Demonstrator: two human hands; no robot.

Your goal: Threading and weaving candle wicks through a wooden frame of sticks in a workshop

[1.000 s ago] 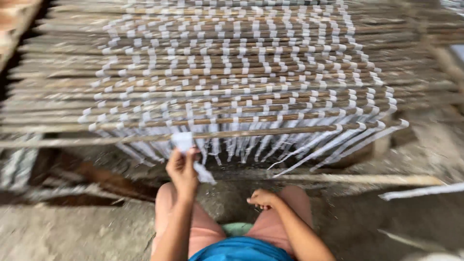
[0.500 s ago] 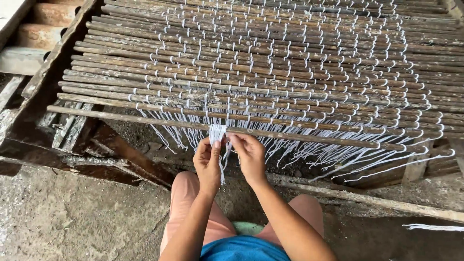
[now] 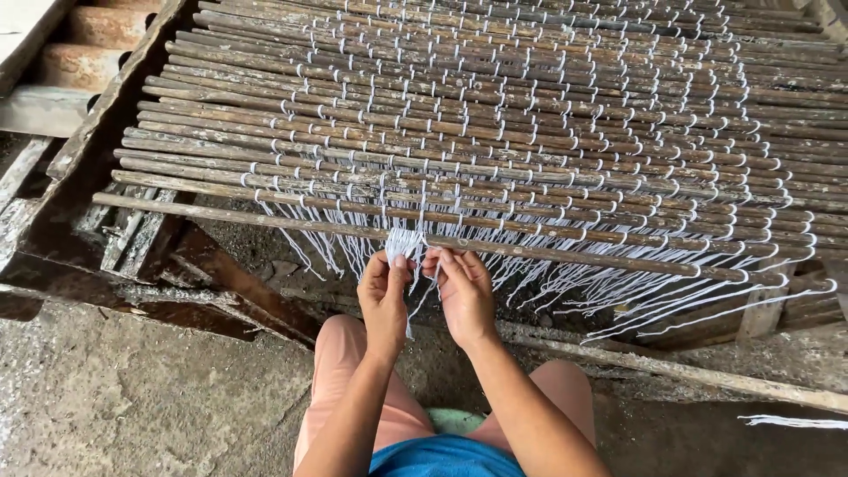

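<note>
A mat of thin brown sticks (image 3: 495,115) lies in front of me, bound row by row with white string. Loose white string ends (image 3: 618,287) hang from its near edge. My left hand (image 3: 385,296) pinches a small bunch of white string (image 3: 405,243) just under the nearest stick (image 3: 265,219). My right hand (image 3: 462,291) sits right beside it, its fingertips pinching strands of the same bunch. The two hands nearly touch.
A dark wooden frame (image 3: 115,256) supports the mat at the left, with steps (image 3: 97,44) beyond it. A long pole (image 3: 707,375) lies on the rough concrete floor (image 3: 132,406) at the right. My knees and a green seat (image 3: 455,420) are below.
My left hand brought the string bunch up to the mat's near edge. My right hand rose from my knee and joined it. The view shifted left.
</note>
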